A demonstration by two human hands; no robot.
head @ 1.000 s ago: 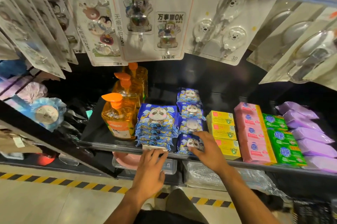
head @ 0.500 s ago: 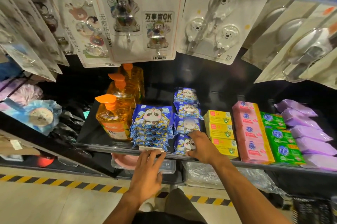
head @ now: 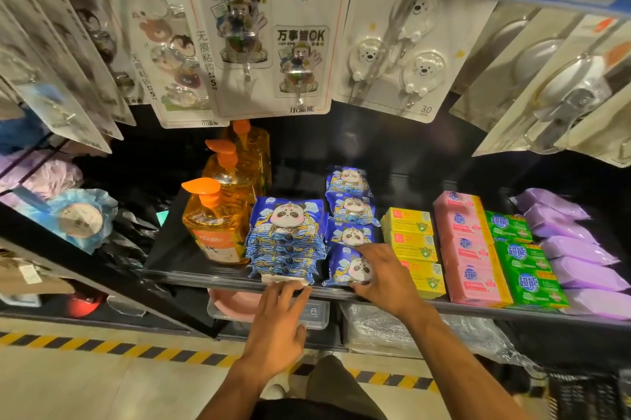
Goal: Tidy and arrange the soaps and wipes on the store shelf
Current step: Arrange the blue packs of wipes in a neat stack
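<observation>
Both flat, empty: your left hand is touching the stack at the shelf front edge, your right hand pressing a probably soft, slick pack; take its sides.

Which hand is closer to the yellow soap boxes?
Right. The right hand lies just left of the yellow soap boxes; the left hand is farther left, at the front of the wipes stack.

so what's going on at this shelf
A person is tidying the shelf. The left hand touches the front of the stack of panda wipes with straight fingers, and the right hand rests on the front pack of the row beside it. Orange soap bottles stand to the left; yellow, pink and green soap bars and purple packs lie in rows to the right.
</observation>
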